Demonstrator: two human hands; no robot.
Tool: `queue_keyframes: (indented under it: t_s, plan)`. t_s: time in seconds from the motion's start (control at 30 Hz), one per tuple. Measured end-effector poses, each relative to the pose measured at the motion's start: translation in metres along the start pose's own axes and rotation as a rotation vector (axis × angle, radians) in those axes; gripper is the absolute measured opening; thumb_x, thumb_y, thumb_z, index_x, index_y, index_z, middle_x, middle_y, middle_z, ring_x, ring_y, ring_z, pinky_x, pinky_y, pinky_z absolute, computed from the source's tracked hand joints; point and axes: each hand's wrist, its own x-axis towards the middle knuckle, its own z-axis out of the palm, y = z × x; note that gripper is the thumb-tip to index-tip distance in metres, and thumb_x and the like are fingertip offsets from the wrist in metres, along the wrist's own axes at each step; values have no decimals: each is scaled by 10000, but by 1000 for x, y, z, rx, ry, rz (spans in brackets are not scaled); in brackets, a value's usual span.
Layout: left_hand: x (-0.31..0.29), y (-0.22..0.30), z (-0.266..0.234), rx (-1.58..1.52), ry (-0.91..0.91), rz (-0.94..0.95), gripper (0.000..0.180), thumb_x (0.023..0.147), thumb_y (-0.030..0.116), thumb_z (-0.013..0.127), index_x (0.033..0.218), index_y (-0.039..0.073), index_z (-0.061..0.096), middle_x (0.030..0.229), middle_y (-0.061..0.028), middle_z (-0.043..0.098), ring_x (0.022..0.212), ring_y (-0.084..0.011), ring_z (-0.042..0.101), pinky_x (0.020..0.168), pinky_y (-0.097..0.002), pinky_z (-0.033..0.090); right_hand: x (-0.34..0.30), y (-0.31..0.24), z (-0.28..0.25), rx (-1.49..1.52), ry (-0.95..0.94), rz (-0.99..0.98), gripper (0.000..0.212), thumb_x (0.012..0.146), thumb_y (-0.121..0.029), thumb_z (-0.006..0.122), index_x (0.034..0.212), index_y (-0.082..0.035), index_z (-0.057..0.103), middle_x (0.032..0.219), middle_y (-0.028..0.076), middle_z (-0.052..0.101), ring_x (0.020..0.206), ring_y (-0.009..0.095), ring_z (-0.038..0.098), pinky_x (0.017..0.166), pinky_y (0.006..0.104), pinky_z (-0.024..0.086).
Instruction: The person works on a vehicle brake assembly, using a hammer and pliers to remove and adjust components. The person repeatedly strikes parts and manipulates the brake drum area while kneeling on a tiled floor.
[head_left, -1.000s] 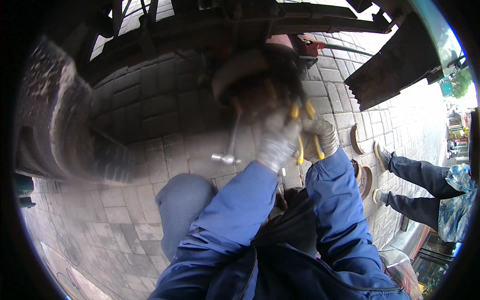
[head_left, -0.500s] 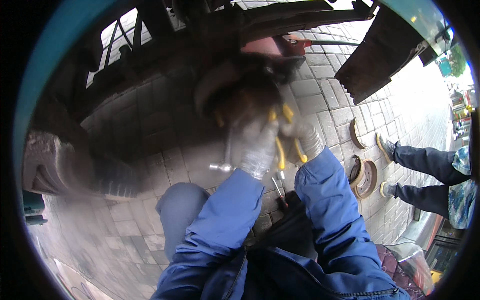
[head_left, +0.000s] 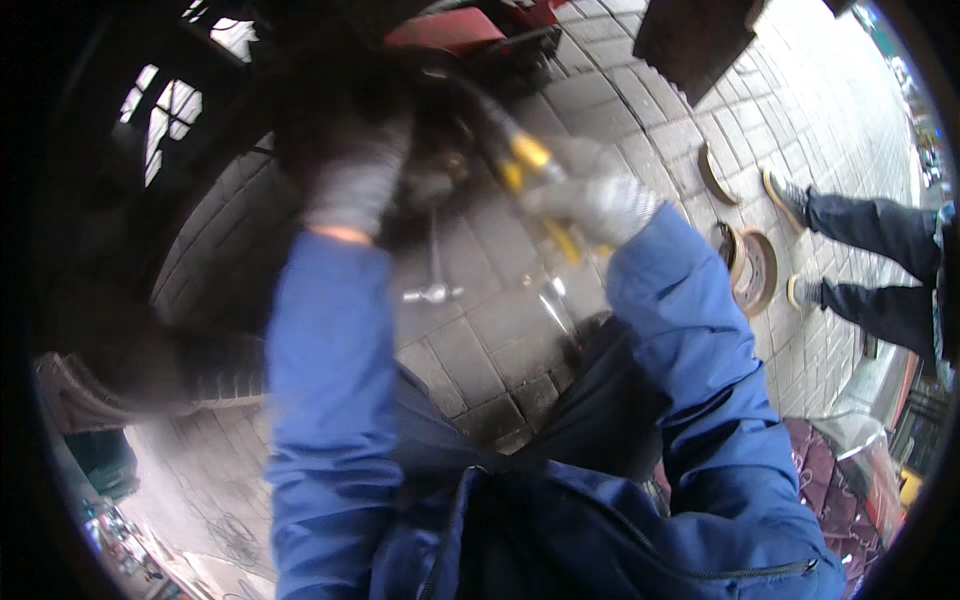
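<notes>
The right hand (head_left: 595, 200), in a grey knitted glove, has the long two-handled tool with yellow grips (head_left: 528, 152) in its grasp, the dark far end angling forward and leftward, while the left hand (head_left: 360, 185), gloved too and badly blurred, is up at the shadowy dark metalwork (head_left: 320, 100), fingers lost from sight, so whether they grip I cannot tell! Between the hands and nearer the body, there's a silver-headed hammer (head_left: 436, 292), and well right of the right hand, a rusty round drum-like part (head_left: 765, 270)!
</notes>
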Motion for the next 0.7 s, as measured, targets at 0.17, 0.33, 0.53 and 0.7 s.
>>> queue_keyframes:
  t_s: [0.17, 0.33, 0.53, 0.7]
  plan:
    - [37, -31, 32, 82, -172, 247, 640, 836, 485, 662, 1278, 36, 549, 1267, -188, 579, 1160, -352, 553, 997, -399, 432, -33, 115, -103, -278, 173, 160, 372, 791, -74, 647, 1149, -47, 545, 670, 50, 578, 535, 120, 558, 463, 272, 462]
    - [40, -35, 30, 134, -185, 287, 634, 866, 490, 631, 1291, 29, 541, 1283, -197, 572, 1194, -351, 536, 1035, -395, 396, -75, 252, -145, -426, 334, 739, 356, 743, -160, 590, 1078, -44, 622, 683, 100, 602, 563, 158, 559, 540, 344, 475]
    - [37, -40, 34, 362, -195, 186, 632, 916, 465, 583, 1378, 47, 474, 1372, -197, 505, 1266, -329, 489, 1071, -387, 368, -78, 290, -140, -1020, 419, 614, 553, 754, -292, 638, 1257, -73, 567, 1016, 228, 666, 996, 367, 640, 873, 425, 502]
    - [37, -41, 36, 359, -81, 274, 628, 914, 440, 601, 1382, 43, 466, 1383, -184, 500, 1279, -335, 475, 1076, -388, 365, -3, 263, -123, -920, 226, 314, 520, 817, -235, 619, 1323, -172, 522, 1219, 239, 575, 1141, 374, 568, 952, 433, 467]
